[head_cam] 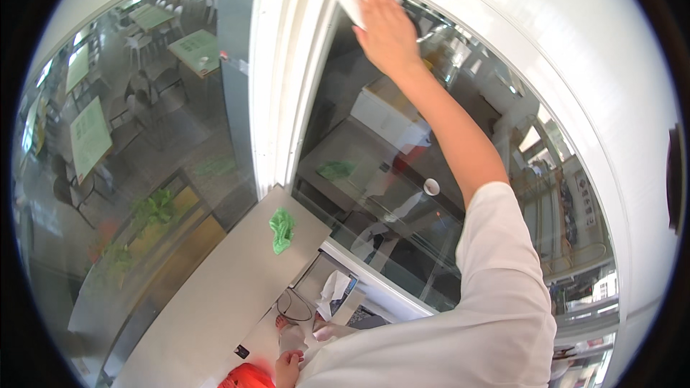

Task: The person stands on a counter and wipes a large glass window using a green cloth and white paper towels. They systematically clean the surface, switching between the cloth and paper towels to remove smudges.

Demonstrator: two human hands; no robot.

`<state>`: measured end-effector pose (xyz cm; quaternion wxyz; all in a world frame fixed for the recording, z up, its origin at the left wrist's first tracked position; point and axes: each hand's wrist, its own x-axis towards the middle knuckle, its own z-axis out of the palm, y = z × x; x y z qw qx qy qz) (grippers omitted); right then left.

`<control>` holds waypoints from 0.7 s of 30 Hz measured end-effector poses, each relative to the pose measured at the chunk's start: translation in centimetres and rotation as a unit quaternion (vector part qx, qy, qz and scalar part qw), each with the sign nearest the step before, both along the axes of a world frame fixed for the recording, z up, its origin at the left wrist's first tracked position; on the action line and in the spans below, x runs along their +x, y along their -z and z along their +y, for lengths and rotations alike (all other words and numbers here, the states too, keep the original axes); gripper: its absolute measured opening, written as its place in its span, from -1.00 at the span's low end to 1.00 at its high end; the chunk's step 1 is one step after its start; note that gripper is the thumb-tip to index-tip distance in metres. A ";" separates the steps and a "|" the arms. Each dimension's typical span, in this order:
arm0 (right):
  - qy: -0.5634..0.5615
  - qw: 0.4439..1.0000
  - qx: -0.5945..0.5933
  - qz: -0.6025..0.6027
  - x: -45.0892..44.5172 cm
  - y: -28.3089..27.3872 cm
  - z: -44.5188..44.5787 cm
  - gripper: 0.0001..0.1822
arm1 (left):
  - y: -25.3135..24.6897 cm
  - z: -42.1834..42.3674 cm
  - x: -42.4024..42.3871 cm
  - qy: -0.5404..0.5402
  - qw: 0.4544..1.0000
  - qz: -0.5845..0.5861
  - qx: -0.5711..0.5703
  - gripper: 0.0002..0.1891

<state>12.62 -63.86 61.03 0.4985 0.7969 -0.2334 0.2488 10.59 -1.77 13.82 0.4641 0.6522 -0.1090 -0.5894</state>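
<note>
My right hand (389, 32) is raised high, its fingers spread flat over a white cloth or tissue (353, 6) pressed to the upper corner of a window pane (334, 102) beside the white frame (275, 75). Down near my body, at the bottom, my left hand (288, 369) has curled fingers; whether it holds anything cannot be made out. A crumpled green cloth (282, 230) lies on the grey ledge (215, 280) under the window corner. A red bag or cloth (247, 376) is close to my left hand.
A small black object (242, 352) lies on the ledge's edge. Below are a looped cable (294, 307) and white paper (334, 286). Through the left pane appear green-topped tables (90, 137), chairs and plants (156, 207). A round white item (431, 187) shows in the right glass.
</note>
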 end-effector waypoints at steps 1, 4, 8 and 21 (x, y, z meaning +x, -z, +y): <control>0.001 1.000 -0.020 0.020 0.5 -0.4 0.2 -0.41 | -0.1 0.0 -0.1 -0.002 1.000 0.004 -0.001 -0.76; 0.010 0.995 -0.074 0.072 -1.9 -1.3 1.2 -0.45 | -1.6 -0.9 0.1 0.026 1.000 -0.003 -0.012 -0.76; 0.027 0.997 -0.023 0.068 -10.6 -1.7 3.8 -0.38 | -2.1 -2.6 0.0 0.088 0.995 -0.047 -0.013 -0.77; 0.247 0.968 0.040 -0.028 -49.1 0.8 23.7 -0.35 | -0.4 -8.4 0.2 0.217 0.957 -0.175 -0.081 -0.81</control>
